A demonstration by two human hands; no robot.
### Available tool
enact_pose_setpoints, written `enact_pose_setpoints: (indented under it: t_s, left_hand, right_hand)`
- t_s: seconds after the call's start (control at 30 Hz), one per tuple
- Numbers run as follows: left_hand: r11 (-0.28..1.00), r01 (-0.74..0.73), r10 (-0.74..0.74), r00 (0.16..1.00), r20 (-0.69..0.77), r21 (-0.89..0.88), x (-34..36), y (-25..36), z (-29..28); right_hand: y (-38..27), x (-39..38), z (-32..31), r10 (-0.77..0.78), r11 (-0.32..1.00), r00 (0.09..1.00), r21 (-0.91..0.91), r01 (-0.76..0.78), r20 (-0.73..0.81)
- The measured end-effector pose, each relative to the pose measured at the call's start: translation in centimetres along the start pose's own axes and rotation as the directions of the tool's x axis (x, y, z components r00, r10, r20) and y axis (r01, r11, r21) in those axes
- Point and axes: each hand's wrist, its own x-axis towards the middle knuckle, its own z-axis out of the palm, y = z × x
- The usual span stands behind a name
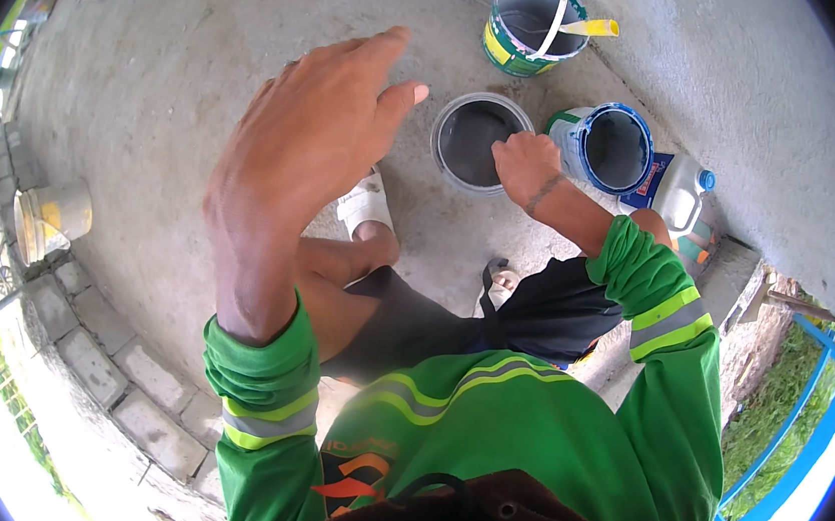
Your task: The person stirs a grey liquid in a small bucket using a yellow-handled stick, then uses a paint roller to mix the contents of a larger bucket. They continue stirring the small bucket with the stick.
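My left hand (314,135) is raised high over the floor, its fingers stretched out and the thumb apart, with nothing in it. My right hand (529,168) is a closed fist at the right rim of a round tub (435,147) of dark grey material. What the fist grips, if anything, is hidden. Just right of that hand, an open can (572,140) with a blue-smeared rim leans slightly. Farther off, a green bucket (503,53) has its white handle up and a yellow tool handle (593,26) resting across its rim.
A white jug (683,196) with a blue cap stands beside the can, near the grey wall (782,125). At the left, a stained pale bucket (57,221) lies by a row of concrete blocks (160,427). A blue metal railing (789,477) is at the lower right.
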Motion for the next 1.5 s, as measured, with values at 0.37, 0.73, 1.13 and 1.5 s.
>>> enact_pose_setpoints:
  t_s: [0.37,0.73,1.13,1.5]
  left_hand:
    - [1.000,-0.013,0.012,0.998,-0.056,-0.016,-0.3,0.0,-0.2]
    - [0.995,-0.096,0.096,0.994,-0.050,0.007,0.0,0.5,0.1]
    - [1.000,-0.010,0.010,1.000,0.019,0.013,0.3,0.3,-0.2]
    - [1.000,-0.026,0.026,1.000,-0.011,0.004,0.4,-0.1,-0.3]
  right_hand:
    - [4.8,-0.7,3.4,0.184,0.728,0.982,0.677,-0.114,-0.033]
    - [0.5,-3.0,1.5,0.204,0.852,0.974,0.507,-0.129,-0.097]
    - [0.7,-2.0,1.6,0.121,0.951,0.897,0.308,0.019,-0.426]
    - [4.2,-2.9,0.9,0.086,0.974,0.936,0.225,-0.008,-0.340]
